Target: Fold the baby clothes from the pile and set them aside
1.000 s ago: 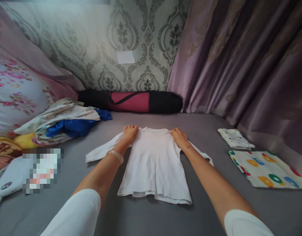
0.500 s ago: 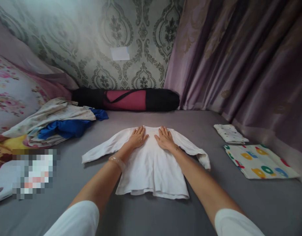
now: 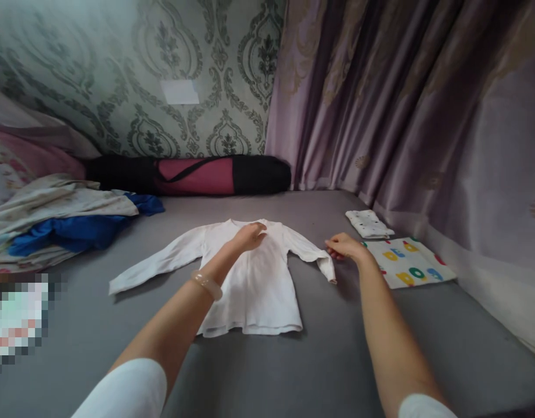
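A white long-sleeved shirt (image 3: 258, 290) lies spread on the grey sheet, its collar away from me. My left hand (image 3: 251, 235) is over the upper chest of the shirt, just below the collar. Its fingers point right, loosely bent and holding nothing visible. My right hand (image 3: 344, 247) is just beyond the right sleeve's cuff, which is bent and slightly rumpled. The fingers of that hand are partly curled and apart, with the tips close to the sleeve; no cloth shows between them. The left sleeve stretches out flat.
A folded spotted cloth (image 3: 369, 224) and a folded cloth with colourful prints (image 3: 413, 264) lie at right, beside the purple curtain (image 3: 328, 104). Along the wall rests a black and maroon long bag (image 3: 197, 175). Crumpled blue and patterned fabrics (image 3: 71, 229) are piled at left.
My right hand has left the shirt's shoulder and moved right to the sleeve cuff. My left hand has turned from lying flat to slightly bent near the collar. The view has swung right.
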Action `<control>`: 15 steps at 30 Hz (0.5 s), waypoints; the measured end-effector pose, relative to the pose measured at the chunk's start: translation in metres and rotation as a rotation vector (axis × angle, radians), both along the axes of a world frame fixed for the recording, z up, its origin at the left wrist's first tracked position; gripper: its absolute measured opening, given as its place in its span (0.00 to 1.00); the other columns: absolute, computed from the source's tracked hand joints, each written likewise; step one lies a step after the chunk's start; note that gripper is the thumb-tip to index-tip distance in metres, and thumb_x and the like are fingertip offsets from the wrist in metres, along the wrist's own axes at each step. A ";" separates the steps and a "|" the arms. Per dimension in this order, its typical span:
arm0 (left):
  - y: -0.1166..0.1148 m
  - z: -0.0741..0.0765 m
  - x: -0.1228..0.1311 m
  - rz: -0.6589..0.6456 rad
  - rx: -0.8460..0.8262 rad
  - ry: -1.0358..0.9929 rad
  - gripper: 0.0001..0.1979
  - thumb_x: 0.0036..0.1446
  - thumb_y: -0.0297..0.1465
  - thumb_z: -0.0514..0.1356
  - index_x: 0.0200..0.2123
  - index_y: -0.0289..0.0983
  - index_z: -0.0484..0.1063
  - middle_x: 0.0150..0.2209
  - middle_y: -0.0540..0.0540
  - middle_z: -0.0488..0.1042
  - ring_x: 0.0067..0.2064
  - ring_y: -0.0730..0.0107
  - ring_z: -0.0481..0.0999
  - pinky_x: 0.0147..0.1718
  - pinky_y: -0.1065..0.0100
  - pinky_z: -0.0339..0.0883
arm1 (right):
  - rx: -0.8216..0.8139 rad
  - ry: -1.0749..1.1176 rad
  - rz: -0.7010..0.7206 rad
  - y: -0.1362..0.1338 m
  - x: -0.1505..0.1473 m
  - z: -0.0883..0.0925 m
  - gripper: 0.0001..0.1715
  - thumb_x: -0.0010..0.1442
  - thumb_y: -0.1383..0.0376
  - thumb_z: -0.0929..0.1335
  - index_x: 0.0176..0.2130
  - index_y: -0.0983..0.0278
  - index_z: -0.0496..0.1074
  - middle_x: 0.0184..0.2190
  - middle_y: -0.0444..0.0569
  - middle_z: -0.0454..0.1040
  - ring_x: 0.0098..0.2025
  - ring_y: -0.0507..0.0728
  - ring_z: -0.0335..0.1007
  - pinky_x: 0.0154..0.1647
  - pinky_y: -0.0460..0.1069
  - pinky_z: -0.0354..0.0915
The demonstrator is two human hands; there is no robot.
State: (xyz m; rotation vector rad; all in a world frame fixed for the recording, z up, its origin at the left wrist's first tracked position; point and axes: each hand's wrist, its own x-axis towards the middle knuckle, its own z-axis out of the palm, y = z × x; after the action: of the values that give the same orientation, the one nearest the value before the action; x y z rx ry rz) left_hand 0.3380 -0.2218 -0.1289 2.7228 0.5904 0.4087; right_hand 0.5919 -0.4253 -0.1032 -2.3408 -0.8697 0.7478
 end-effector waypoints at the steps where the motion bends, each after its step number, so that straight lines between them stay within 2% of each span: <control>1: -0.004 -0.002 0.011 0.007 -0.021 -0.020 0.14 0.59 0.29 0.52 0.47 0.36 0.72 0.49 0.39 0.75 0.50 0.59 0.75 0.50 0.62 0.67 | -0.025 0.004 0.017 0.000 -0.002 -0.003 0.17 0.56 0.62 0.70 0.20 0.66 0.69 0.14 0.45 0.68 0.15 0.49 0.61 0.19 0.44 0.60; 4: -0.014 -0.012 0.040 0.042 -0.038 -0.047 0.14 0.57 0.25 0.51 0.42 0.36 0.75 0.44 0.41 0.77 0.47 0.61 0.76 0.48 0.62 0.69 | -0.067 -0.022 0.069 0.006 -0.010 -0.008 0.18 0.52 0.58 0.72 0.19 0.66 0.70 0.11 0.41 0.62 0.14 0.48 0.55 0.18 0.44 0.54; 7: -0.021 -0.022 0.060 0.091 -0.027 -0.089 0.16 0.56 0.22 0.50 0.43 0.34 0.74 0.45 0.38 0.76 0.48 0.60 0.75 0.49 0.61 0.68 | -0.065 -0.068 0.123 0.014 -0.014 -0.010 0.15 0.49 0.58 0.74 0.20 0.66 0.72 0.12 0.39 0.63 0.17 0.48 0.55 0.20 0.43 0.53; 11: -0.033 -0.036 0.073 0.130 -0.007 -0.169 0.17 0.58 0.22 0.48 0.47 0.32 0.71 0.49 0.35 0.73 0.52 0.59 0.72 0.53 0.59 0.66 | -0.036 -0.097 0.159 0.018 -0.018 -0.014 0.09 0.46 0.64 0.74 0.21 0.65 0.71 0.15 0.39 0.66 0.20 0.49 0.59 0.22 0.43 0.53; 15: -0.041 -0.050 0.076 0.137 0.010 -0.231 0.18 0.61 0.25 0.46 0.51 0.32 0.68 0.53 0.35 0.71 0.57 0.59 0.68 0.58 0.56 0.61 | 0.028 -0.088 0.142 0.019 -0.020 -0.017 0.05 0.44 0.68 0.71 0.22 0.65 0.70 0.15 0.39 0.65 0.21 0.49 0.59 0.22 0.43 0.52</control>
State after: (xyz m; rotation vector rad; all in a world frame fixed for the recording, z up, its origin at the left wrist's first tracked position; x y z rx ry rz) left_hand 0.4144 -0.2627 -0.1787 2.6016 0.7132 0.7498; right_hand 0.5724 -0.4065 -0.1198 -2.3202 -1.0878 0.6880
